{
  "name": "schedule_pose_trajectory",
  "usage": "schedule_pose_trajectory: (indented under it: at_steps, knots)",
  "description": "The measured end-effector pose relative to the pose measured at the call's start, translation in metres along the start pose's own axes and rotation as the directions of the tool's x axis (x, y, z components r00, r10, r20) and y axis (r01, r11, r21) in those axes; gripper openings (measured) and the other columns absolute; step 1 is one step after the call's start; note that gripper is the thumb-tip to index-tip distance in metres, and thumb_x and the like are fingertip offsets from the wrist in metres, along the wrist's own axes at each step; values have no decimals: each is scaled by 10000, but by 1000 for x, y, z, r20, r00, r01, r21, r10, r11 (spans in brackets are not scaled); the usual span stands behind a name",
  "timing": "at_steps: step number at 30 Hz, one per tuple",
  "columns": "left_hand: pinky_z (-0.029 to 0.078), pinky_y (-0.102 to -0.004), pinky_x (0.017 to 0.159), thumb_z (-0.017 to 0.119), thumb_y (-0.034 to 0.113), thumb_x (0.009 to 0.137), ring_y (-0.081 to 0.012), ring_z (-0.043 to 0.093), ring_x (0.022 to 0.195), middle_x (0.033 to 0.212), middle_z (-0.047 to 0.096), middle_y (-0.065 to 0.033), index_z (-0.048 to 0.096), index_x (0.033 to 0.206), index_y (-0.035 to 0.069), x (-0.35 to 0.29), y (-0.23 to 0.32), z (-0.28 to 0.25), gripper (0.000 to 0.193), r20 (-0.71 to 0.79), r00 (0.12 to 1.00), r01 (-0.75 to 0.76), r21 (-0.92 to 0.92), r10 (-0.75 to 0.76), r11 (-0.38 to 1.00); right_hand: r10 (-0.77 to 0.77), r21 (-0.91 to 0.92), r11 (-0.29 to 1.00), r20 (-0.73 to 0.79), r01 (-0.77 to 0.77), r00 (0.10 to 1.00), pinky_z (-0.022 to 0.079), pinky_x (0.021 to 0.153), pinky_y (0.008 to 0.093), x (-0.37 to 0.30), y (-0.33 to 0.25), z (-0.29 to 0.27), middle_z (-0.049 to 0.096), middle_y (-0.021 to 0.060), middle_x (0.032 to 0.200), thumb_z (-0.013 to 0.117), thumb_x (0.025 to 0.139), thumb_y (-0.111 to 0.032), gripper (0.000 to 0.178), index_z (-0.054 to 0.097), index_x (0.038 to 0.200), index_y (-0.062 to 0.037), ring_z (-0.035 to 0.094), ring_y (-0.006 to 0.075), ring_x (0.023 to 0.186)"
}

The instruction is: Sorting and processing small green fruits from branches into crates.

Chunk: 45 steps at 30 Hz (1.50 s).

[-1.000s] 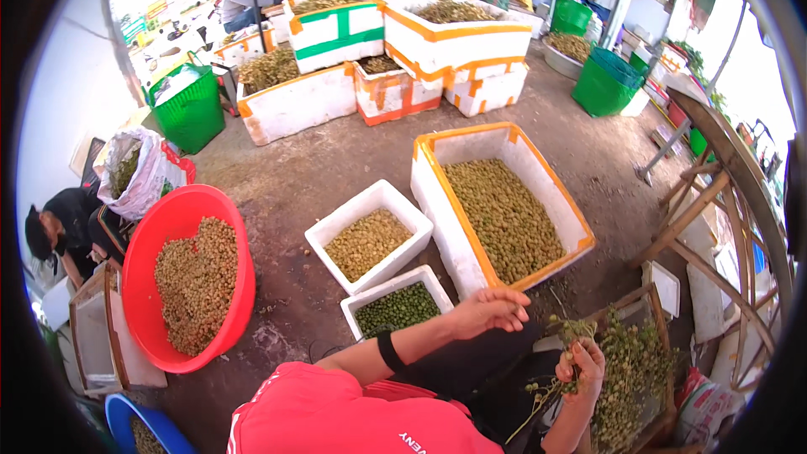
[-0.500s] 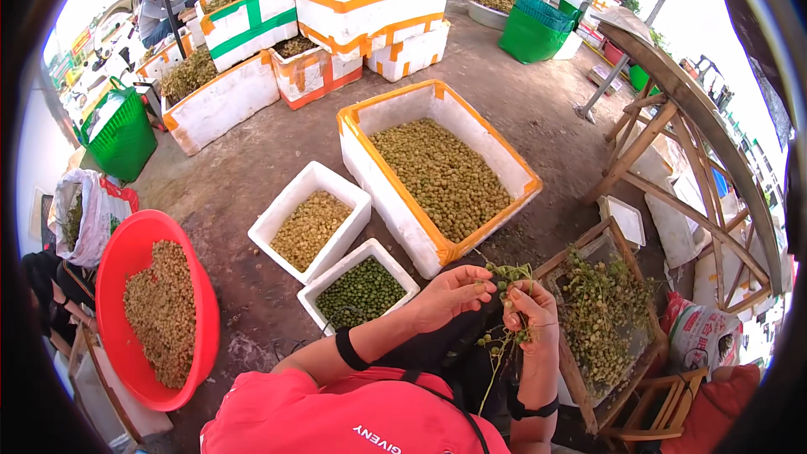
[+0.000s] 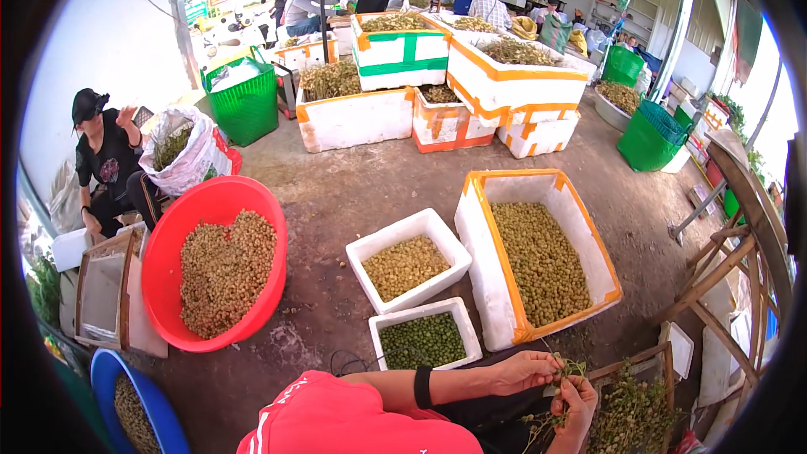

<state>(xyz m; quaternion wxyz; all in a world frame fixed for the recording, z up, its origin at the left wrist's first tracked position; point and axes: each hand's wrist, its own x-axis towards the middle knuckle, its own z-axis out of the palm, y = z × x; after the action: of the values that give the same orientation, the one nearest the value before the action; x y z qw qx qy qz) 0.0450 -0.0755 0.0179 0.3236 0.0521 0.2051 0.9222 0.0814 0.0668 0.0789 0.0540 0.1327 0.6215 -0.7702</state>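
Observation:
Down at the lower right, my left hand (image 3: pixel 526 372) pinches the top of a sprig (image 3: pixel 572 367) of thin green stems with small round fruits. Close beside it, my right hand (image 3: pixel 575 409) grips the same sprig, its fingers closed; more stems hang below. To the right of my hands lies a wood-framed tray (image 3: pixel 668 370), heaped with stemmed green fruit (image 3: pixel 629 412). Left of my hands, a small white foam box (image 3: pixel 472 345) holds dark green round fruits (image 3: pixel 420 341). Behind it another white box (image 3: pixel 357 254) contains pale yellowish ones (image 3: pixel 405 267).
A large orange-taped foam box (image 3: pixel 496 332) of brownish-green fruits stands ahead. Left are a red basin (image 3: pixel 160 265) and blue tub (image 3: pixel 168 395), both part-filled. A person (image 3: pixel 109 164) sits far left. Stacked foam boxes (image 3: pixel 357 122) stand behind; a wooden frame (image 3: pixel 714 273) is at right.
My view has swung left and up, bringing the seated person and blue tub into sight. Both hands still hold the sprig, and now appear lower and farther right.

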Motion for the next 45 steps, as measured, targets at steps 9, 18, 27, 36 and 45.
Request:
schedule_pose_trajectory:
  at_steps: [9, 18, 27, 36, 45]
  knots:
    - [408, -134, 560, 488, 64, 782, -70, 493, 639, 780, 530, -54, 512, 927, 12, -12, 6, -17, 156, 124, 991, 70, -199, -46, 978, 45, -140, 990, 74, -34, 996, 292, 356, 178, -3, 3, -6, 481, 14, 551, 524, 774, -43, 101, 540, 864, 3, 392, 65, 391]
    - [450, -220, 641, 443, 325, 861, -100, 538, 774, 859, 528, 34, 523, 904, 90, -4, 16, -31, 252, -230, 964, 108, -113, -131, 988, 88, -12, 996, 157, -87, 984, 281, 339, 221, -10, -3, 12, 458, 56, 494, 562, 748, -28, 75, 502, 752, 17, 388, 92, 359]
    - [419, -148, 580, 531, 157, 825, -71, 518, 718, 793, 511, 34, 510, 965, 79, 9, 7, -41, 162, 42, 992, 119, 7, -119, 993, 104, 34, 994, 102, -108, 989, 284, 330, 222, -12, -6, 0, 473, 72, 513, 545, 746, 4, 50, 504, 746, 33, 403, 97, 357]
    - [410, -158, 567, 490, 193, 850, -62, 492, 643, 801, 534, 3, 498, 1056, 72, 19, 8, -30, 239, 13, 935, 352, 107, -355, 930, 144, 16, 989, 158, -148, 977, 302, 335, 229, -16, -7, -8, 483, 96, 531, 541, 737, 13, 60, 504, 746, 59, 414, 114, 360]
    - [431, -164, 575, 506, 215, 842, -68, 506, 637, 808, 567, -23, 523, 974, 60, 17, -1, -23, 204, 63, 885, 455, 95, -461, 885, 162, -4, 987, 169, -163, 972, 312, 341, 238, -23, -13, -11, 487, 110, 527, 545, 728, 4, 74, 500, 741, 61, 416, 115, 363]
